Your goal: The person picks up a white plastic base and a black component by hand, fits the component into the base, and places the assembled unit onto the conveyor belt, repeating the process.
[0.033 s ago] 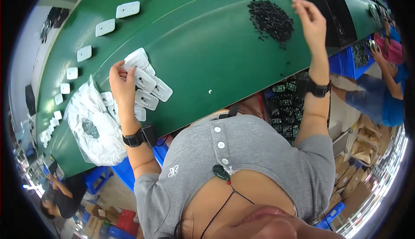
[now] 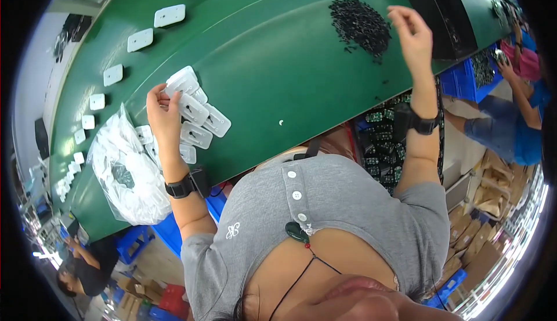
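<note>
My left hand (image 2: 164,114) rests at the near-left edge of a small heap of white plastic casings. Its thumb and fingers are closed on the edge of one white casing (image 2: 183,81) at the top of that heap. Beside it lie more casings (image 2: 216,121), several with a small dark part in the middle. My right hand (image 2: 415,39) is raised just right of a pile of small black parts (image 2: 360,26). Its fingers are bent with the tips close together, and anything between them is too small to make out.
A row of white casings (image 2: 140,40) runs along the green table (image 2: 272,71) at the left. A clear bag of white parts (image 2: 129,173) lies near my left forearm. A black box (image 2: 444,16) stands at far right. Circuit boards (image 2: 384,141) fill a tray below the edge.
My right hand has moved slightly left and down. Relative to the view, the pile and black box sit a little further left. My left hand stays on the casing.
</note>
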`<state>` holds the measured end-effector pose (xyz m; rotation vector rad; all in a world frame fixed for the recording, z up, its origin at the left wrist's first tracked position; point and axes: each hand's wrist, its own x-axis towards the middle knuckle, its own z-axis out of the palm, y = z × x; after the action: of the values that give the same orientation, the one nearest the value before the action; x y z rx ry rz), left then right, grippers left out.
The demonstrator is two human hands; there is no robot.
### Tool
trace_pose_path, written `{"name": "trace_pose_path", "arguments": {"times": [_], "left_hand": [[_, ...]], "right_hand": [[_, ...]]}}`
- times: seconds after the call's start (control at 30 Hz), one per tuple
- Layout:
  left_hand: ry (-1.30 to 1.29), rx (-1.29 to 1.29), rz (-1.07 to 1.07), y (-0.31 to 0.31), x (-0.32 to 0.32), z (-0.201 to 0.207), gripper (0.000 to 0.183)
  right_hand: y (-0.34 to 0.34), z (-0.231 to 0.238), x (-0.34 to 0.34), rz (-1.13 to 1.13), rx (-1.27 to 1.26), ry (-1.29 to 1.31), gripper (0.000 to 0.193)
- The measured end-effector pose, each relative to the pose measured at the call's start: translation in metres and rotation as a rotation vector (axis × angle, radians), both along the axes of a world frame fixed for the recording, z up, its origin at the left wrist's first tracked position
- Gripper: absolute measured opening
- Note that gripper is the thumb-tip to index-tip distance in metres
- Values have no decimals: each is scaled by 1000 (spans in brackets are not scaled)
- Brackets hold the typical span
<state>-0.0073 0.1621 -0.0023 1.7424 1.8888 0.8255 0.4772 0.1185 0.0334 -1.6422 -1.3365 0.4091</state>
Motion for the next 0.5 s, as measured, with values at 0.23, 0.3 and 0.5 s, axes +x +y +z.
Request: {"name": "trace_pose_path", "arguments": {"times": [0.23, 0.3, 0.5], "left_hand": [[-128, 87, -69, 14, 0, -4, 15], [-118, 76, -90, 17, 0, -6, 15], [-193, 93, -135, 26, -18, -19, 16]], "right_hand": [[-69, -29, -57, 3, -21, -364, 16], [-79, -31, -55, -157, 35, -294, 15], [-105, -65, -47, -409, 158, -253, 22]]}}
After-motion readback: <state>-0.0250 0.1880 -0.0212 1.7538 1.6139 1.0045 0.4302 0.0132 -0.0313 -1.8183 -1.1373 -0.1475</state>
